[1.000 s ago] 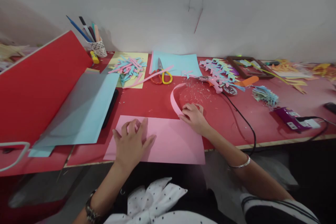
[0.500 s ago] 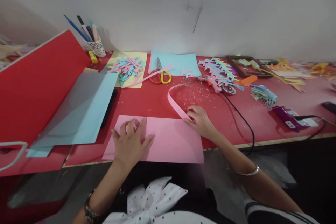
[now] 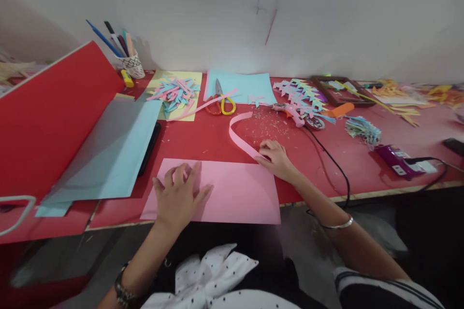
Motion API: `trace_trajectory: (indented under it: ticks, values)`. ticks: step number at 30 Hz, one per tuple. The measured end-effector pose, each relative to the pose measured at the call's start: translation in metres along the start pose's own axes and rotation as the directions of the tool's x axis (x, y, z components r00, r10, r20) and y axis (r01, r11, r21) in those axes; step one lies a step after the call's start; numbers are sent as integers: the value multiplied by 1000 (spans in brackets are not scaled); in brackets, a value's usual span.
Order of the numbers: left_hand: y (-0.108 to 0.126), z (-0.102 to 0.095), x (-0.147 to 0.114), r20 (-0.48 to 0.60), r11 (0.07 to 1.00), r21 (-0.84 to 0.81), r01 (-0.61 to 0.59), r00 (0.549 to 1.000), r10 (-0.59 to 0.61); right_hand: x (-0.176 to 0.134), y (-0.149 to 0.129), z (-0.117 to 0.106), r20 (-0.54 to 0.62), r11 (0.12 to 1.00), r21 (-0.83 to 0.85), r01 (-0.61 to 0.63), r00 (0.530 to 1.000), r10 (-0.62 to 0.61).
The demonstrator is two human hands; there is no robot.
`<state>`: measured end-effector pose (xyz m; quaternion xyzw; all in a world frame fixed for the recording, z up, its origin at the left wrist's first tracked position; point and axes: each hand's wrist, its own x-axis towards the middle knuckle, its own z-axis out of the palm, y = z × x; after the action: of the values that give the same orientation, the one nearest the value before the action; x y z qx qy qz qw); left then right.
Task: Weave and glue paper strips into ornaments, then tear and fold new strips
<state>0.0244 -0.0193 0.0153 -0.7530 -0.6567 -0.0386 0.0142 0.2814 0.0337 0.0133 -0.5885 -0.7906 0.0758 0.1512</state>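
A pink paper sheet (image 3: 239, 193) lies at the front edge of the red table, its near side jutting over the edge. My left hand (image 3: 177, 195) rests on its left part, fingers spread and holding nothing. Between the thumb and curled fingers of my right hand (image 3: 276, 159) is one end of a pink paper strip (image 3: 241, 142). The strip curves away up and left, its far end free above the table. My right hand is just beyond the sheet's upper right corner. Scissors (image 3: 220, 99) with red and yellow handles lie farther back.
A pink glue gun (image 3: 292, 112) with a black cord lies right of centre. Cut strips (image 3: 177, 94) are heaped on yellow paper. A red folder (image 3: 61, 120) and blue sheet (image 3: 112, 149) stand at left. A purple power box (image 3: 397, 161) sits at right, a pen cup (image 3: 133, 65) behind.
My right hand has shifted slightly up with the strip, whose free end has swung a little left and down. My left hand stays spread on the sheet. The whole view has drifted slightly.
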Motion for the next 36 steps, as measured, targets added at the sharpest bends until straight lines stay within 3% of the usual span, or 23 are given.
trace_trajectory:
  ticks: [7,13,21,24,27,31,34,36]
  values:
    - [-4,4,-2,-48,1000,23,-1,999,2,7,4,-2,36,990,-35,139,990,-138]
    - [-4,5,-2,-83,999,33,-25,996,28,16,18,3,-51,969,33,245,969,-243]
    - [-17,10,-7,-143,988,57,-146,978,152,32,33,3,-59,963,88,254,966,-250]
    - [-26,15,-18,-147,943,37,-331,932,332,33,32,2,-71,961,112,254,966,-248]
    - [-30,18,-32,-120,834,-6,-552,828,547,32,31,2,-90,961,130,245,968,-235]
    - [-28,6,-38,-215,837,26,-547,814,539,31,30,2,-98,963,150,224,973,-211]
    - [-37,-16,-30,-281,780,20,-626,745,605,31,28,1,-91,965,157,210,976,-197]
    - [-52,-34,-24,-313,786,85,-612,733,604,30,27,0,-85,965,166,204,978,-192]
